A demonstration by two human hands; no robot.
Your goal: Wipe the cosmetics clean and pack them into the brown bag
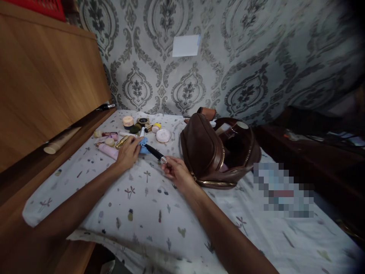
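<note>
My left hand point(129, 152) is closed on a small blue cloth point(144, 146), which is bunched around the far end of a slim black item with a silver end point(155, 153). My right hand point(177, 170) pinches that item at its silver end; it looks like a brush handle or a pen, and I cannot tell which. Under and beside my left hand lie a pink tube point(108, 150) and a gold case point(122, 142). Just beyond the cloth rests a round pale compact point(163, 135). A brown leather bag point(199, 148) stands unzipped to the right of my right hand.
A white printed cloth point(148, 213) covers the table. Several cosmetics, including an orange-lidded jar point(128, 121), stand toward the wall. A wooden cabinet point(48, 83) borders the left, with a beige tube point(61, 140) on its ledge. A blurred-out item point(282, 190) lies at right.
</note>
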